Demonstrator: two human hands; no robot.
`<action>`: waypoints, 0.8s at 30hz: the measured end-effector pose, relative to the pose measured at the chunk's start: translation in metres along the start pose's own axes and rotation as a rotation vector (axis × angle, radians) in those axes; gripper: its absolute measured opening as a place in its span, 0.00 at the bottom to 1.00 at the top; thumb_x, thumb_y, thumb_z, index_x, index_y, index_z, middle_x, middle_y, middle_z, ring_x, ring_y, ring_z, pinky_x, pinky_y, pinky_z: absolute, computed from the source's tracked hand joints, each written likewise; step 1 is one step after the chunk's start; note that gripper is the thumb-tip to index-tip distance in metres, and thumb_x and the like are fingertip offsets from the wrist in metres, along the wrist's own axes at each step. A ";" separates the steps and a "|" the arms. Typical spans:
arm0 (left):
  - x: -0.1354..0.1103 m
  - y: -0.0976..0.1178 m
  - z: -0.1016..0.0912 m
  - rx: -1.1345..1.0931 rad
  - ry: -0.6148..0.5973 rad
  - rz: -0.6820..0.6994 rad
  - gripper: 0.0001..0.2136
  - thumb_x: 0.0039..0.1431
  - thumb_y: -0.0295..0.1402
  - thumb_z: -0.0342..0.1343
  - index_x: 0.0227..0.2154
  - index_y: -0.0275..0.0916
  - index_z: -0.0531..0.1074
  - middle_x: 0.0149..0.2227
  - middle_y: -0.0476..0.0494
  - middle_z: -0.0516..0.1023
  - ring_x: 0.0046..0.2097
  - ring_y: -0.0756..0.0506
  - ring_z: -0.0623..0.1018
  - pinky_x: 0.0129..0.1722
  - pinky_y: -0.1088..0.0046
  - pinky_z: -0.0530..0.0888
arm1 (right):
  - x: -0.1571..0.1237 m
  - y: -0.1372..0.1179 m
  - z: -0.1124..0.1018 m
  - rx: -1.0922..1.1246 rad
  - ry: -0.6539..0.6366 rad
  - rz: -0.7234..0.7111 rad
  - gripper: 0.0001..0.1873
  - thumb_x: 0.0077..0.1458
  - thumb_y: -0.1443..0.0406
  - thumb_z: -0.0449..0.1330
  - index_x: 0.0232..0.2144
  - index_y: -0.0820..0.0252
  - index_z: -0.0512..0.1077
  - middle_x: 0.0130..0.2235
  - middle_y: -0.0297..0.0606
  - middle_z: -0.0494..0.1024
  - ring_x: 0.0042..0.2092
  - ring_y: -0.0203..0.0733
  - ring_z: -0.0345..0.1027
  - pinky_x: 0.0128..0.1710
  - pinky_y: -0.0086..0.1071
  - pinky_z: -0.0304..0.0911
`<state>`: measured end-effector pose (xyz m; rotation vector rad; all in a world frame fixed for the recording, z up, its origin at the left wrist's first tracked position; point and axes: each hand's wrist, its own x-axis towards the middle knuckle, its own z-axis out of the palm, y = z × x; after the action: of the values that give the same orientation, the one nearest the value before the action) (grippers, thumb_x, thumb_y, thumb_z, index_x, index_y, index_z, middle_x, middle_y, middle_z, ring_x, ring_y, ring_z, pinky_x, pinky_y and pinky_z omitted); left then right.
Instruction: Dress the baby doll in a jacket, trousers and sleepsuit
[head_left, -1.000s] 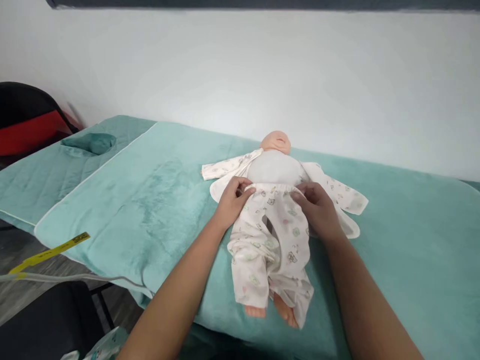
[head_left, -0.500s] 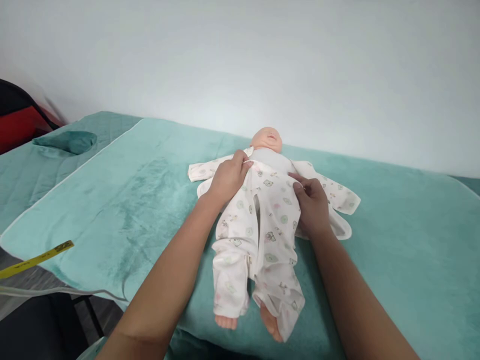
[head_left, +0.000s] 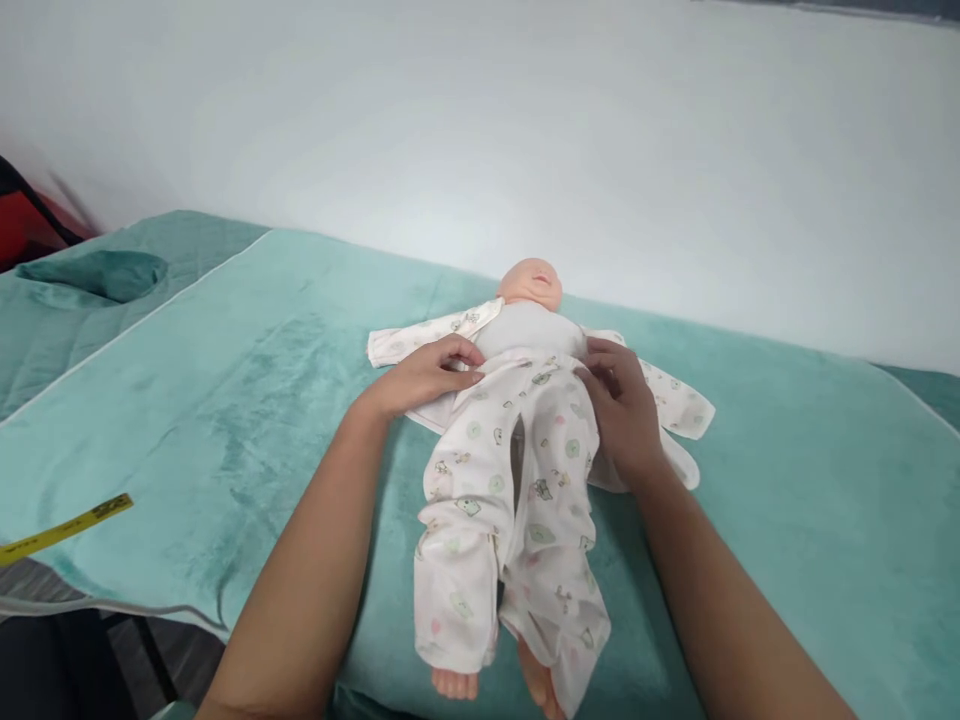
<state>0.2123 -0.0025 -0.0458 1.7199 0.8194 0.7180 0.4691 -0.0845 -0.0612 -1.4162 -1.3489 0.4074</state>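
A baby doll [head_left: 531, 282] lies on its back on a teal towel [head_left: 247, 400], head toward the wall. It wears white printed trousers [head_left: 510, 500] and an unfastened white printed top [head_left: 675, 400] spread out under it, so its grey torso shows. My left hand [head_left: 420, 375] pinches the trousers' waistband at the doll's right hip. My right hand [head_left: 619, 410] grips the waistband at the other hip, fingers curled. Both bare feet stick out of the trouser legs near the towel's front edge.
The towel covers a padded teal table [head_left: 45, 340] against a white wall. A folded dark-teal cloth [head_left: 97, 272] lies at the far left. A yellow measuring tape [head_left: 60, 528] crosses the lower left, and a red and black thing shows at the left edge.
Both hands slid the waistband up the doll's belly, then eased it back down toward the hips. My left hand has dropped from the chest to the hip. The view shifted slightly.
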 end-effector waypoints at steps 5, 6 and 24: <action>0.003 -0.003 0.000 -0.008 0.024 0.053 0.06 0.52 0.34 0.63 0.30 0.40 0.72 0.43 0.45 0.73 0.40 0.47 0.73 0.42 0.71 0.70 | 0.035 -0.014 -0.003 -0.065 -0.374 0.014 0.15 0.50 0.52 0.67 0.29 0.55 0.71 0.63 0.38 0.67 0.61 0.54 0.63 0.57 0.47 0.59; 0.004 -0.004 0.002 0.001 0.039 0.069 0.06 0.51 0.34 0.63 0.29 0.40 0.71 0.44 0.45 0.73 0.41 0.47 0.73 0.43 0.71 0.70 | 0.039 -0.015 -0.003 -0.070 -0.405 0.015 0.16 0.49 0.51 0.67 0.29 0.55 0.71 0.64 0.38 0.67 0.61 0.56 0.62 0.57 0.46 0.59; 0.053 -0.006 0.036 0.312 0.576 -0.077 0.07 0.59 0.33 0.56 0.30 0.43 0.63 0.25 0.52 0.69 0.31 0.47 0.70 0.35 0.70 0.63 | 0.068 0.007 0.020 -0.137 -0.059 0.178 0.10 0.53 0.59 0.62 0.26 0.54 0.66 0.30 0.33 0.76 0.34 0.42 0.68 0.37 0.37 0.63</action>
<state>0.2707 0.0215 -0.0573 1.7586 1.4469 1.1009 0.4763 -0.0150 -0.0462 -1.6565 -1.3230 0.4832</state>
